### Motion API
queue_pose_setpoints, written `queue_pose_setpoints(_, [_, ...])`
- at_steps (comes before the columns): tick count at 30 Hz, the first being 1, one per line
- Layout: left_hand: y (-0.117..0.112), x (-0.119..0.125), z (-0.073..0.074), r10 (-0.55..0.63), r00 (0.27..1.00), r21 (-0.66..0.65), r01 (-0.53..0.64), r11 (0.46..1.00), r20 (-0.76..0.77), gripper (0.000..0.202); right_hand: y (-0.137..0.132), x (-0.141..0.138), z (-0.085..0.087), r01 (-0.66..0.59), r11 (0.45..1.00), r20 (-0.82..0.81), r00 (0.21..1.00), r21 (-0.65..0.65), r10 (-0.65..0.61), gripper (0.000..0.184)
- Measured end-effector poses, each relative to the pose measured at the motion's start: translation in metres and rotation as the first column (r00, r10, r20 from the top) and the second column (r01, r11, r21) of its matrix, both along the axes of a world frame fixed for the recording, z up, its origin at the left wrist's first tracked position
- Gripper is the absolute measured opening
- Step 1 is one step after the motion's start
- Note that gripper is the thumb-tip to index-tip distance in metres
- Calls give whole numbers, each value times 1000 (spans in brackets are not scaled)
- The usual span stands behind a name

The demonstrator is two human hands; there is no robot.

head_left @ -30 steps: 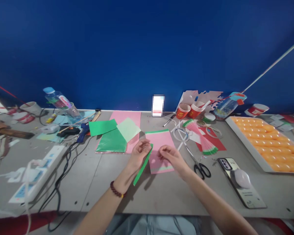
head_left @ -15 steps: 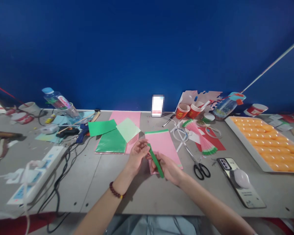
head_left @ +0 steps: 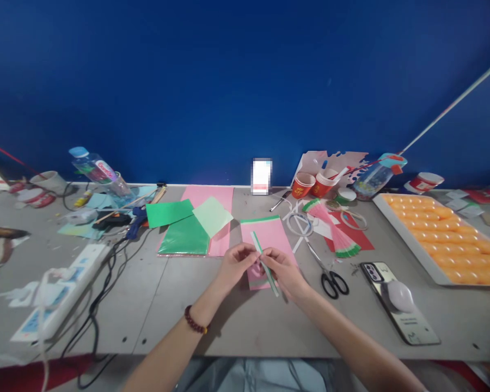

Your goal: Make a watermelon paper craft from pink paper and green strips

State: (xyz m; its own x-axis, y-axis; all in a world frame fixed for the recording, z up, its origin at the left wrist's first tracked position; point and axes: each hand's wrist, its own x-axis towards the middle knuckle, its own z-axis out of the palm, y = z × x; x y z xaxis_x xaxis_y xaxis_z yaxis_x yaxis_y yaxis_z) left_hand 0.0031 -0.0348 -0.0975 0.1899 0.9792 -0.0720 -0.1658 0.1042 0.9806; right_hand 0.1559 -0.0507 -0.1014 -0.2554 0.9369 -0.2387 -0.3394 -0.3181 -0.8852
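Both hands meet over a pink paper sheet [head_left: 271, 231] with a green band along its far edge. My left hand [head_left: 237, 264] and my right hand [head_left: 283, 269] pinch a narrow green paper strip [head_left: 263, 260] between their fingertips. The strip runs slanted from upper left to lower right, with its pale side showing. A bead bracelet [head_left: 195, 320] circles my left wrist.
Green and pink sheets [head_left: 188, 226] lie at left, black scissors [head_left: 330, 280] and a phone [head_left: 398, 302] at right. A folded pink fan [head_left: 337, 231], red paper cups [head_left: 314, 185], a tray of orange balls [head_left: 453, 234], a power strip [head_left: 61, 288] with cables and a bottle [head_left: 98, 170] crowd the table.
The green strip passed from hanging in my left hand to being held by both hands. It turned over, so its pale side now shows. Both hands drew together over the pink sheet.
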Motion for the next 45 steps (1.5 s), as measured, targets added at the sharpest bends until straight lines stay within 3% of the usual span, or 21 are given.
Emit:
queue_pose_setpoints(6, [-1, 1, 4, 70, 996, 49, -67, 997, -53, 18, 3, 1, -8, 22, 1000, 107, 994, 14, -23, 35])
queue_pose_setpoints(14, [4, -4, -1, 268, 963, -52, -268, 962, -6, 24, 2, 0, -10, -64, 998, 195, 979, 14, 60, 33])
queue_pose_setpoints(19, [10, -10, -7, 432, 901, -57, -429, 901, 43, 28, 2, -1, -7, -78, 996, 221, 972, -36, 84, 33])
queue_pose_setpoints(24, [12, -11, -4, 560, 825, -81, -555, 828, 71, 31, 4, -2, -7, -12, 999, 231, 973, -43, 22, 31])
queue_pose_setpoints(32, [11, -13, 0, 532, 842, -81, -526, 847, 88, 29, 7, 4, -15, 63, 995, 226, 971, 74, -79, 26])
queue_pose_setpoints(38, [10, -14, 1, 527, 848, -36, -525, 850, 62, 28, 6, 7, -7, 45, 996, 235, 970, 74, -61, 16])
queue_pose_setpoints(40, [7, -11, 3, 448, 894, 10, -448, 894, 22, 28, 6, 7, -3, 56, 990, 207, 975, 130, -82, 19])
queue_pose_setpoints(43, [1, -4, 4, 225, 974, 44, -224, 974, -30, 27, 6, 4, 0, 124, 965, 155, 974, 233, -163, 26])
queue_pose_setpoints(45, [-4, 2, 2, 83, 996, 29, -82, 996, -21, 29, 7, 3, -1, 180, 945, 127, 967, 273, -221, 29])
